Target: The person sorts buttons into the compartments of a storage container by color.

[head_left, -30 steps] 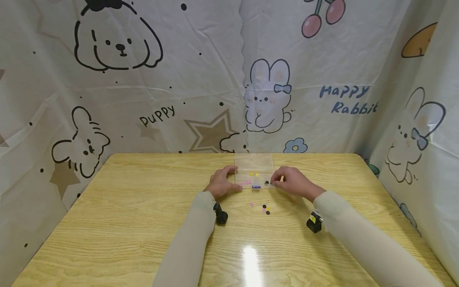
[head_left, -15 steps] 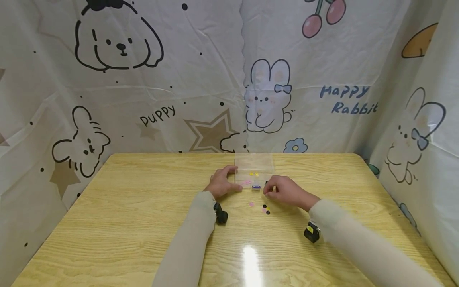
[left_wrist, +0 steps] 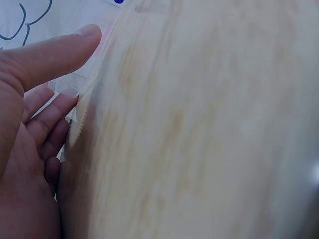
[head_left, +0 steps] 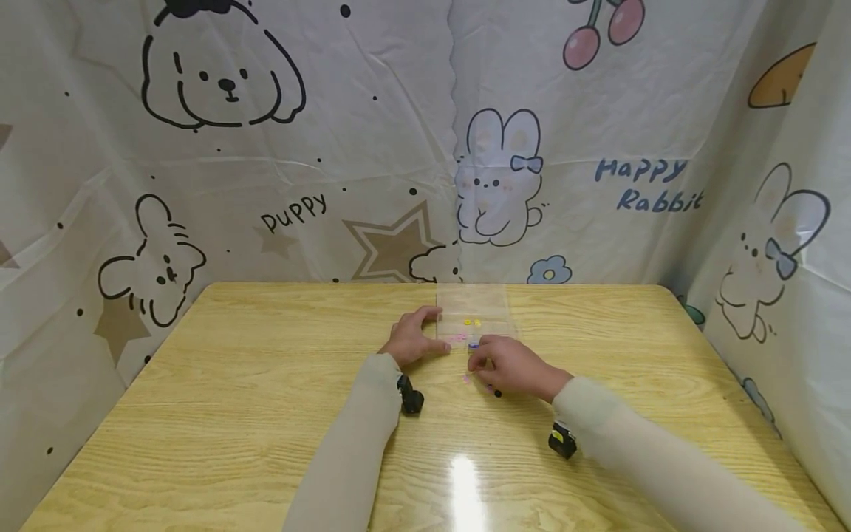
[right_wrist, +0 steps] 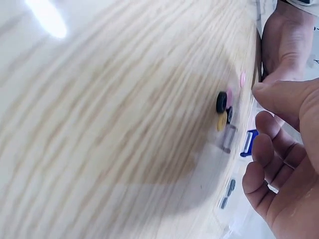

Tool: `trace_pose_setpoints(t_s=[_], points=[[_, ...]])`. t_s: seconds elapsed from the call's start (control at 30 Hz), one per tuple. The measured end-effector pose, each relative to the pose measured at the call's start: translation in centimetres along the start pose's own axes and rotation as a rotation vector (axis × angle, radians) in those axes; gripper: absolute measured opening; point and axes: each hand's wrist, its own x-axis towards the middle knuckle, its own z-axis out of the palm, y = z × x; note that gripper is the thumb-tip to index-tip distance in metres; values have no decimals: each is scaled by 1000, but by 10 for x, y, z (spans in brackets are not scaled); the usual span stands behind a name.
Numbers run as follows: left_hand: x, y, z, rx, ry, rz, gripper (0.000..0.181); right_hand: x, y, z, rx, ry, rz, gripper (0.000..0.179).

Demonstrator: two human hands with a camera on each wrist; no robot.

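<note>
Box (head_left: 453, 325), see-through, on table (head_left: 266, 406), just right of L hand & just ahead of R hand; lid (head_left: 472, 299) open along its far side, angle hard to tell.

L hand (head_left: 407, 338) grips box's L end: thumb on the near side, fingers at the far side, wide gap btwn. In L wrist view fingertips touch a corner of the box.

R hand (head_left: 508, 363) low over table at box's near side, fingers curled in, thumb & forefinger brought close; can't tell if anything's btwn the tips.

Blue clip (head_left: 473, 345) on box's near edge, just ahead of R fingertips. Inside box, btwn the hands: yellow bits (head_left: 472, 322) twd the far side, pink bits (head_left: 460, 337) nearer L thumb. Dark bits (right_wrist: 228, 193) also in box, by R hand's little-finger side per R wrist view.

On table, under/near R hand: pink disc (head_left: 467, 379) just below fingertips; black disc (head_left: 498, 394) under the palm side, w/ a 2nd pink disc (head_left: 490, 388) & yellow disc (right_wrist: 221, 121) bunched beside it.

Small black cam (head_left: 411, 399) below L hand at the cuff, another cam (head_left: 562, 440) below R cuff. Printed curtain (head_left: 372, 170) beyond both hands.
</note>
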Motion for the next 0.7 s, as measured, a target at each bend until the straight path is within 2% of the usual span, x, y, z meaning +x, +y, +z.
trace_pose_setpoints(t_s=[0.17,0.7], points=[[-2,1,-1,-4,1,3,75,5,-3,5,-54,1,-28,6],[0,-1,-1,2,1,4,74,6,-7,9,-98,4,-63,6]])
